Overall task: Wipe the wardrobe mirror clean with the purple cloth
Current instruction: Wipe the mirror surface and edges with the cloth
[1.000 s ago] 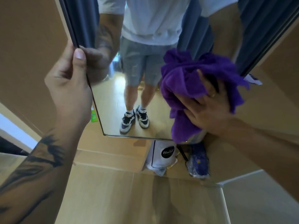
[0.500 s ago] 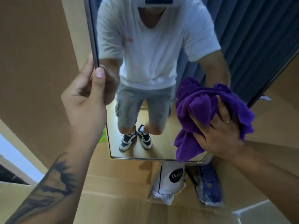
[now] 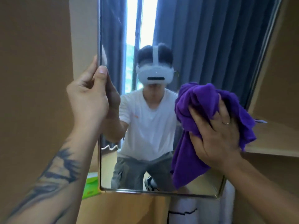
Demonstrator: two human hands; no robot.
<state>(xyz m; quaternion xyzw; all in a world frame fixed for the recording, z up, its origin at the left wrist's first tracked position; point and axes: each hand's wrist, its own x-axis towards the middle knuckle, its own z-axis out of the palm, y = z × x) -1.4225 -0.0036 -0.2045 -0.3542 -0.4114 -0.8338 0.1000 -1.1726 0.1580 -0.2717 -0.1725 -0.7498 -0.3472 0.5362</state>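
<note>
The wardrobe mirror [image 3: 202, 46] fills the middle of the head view, with a thin metal frame and dark curtains reflected in it. My left hand [image 3: 88, 101] grips the mirror's left edge, thumb on the front and fingers behind. The bunched purple cloth [image 3: 194, 126] lies against the glass on the right side. My right hand [image 3: 216, 135] presses the cloth to the mirror with fingers spread flat over it. Part of the cloth hangs down below my palm toward the lower frame.
Brown wardrobe panels stand left and right of the mirror. A wooden shelf [image 3: 271, 143] juts out at the right behind my right hand. A green box [image 3: 91, 186] sits low left of the mirror, and a white bag [image 3: 182, 212] stands below its lower edge.
The view has tilted upward, showing more of the upper mirror. My right hand has carried the cloth up the glass. My left hand keeps its grip on the left edge.
</note>
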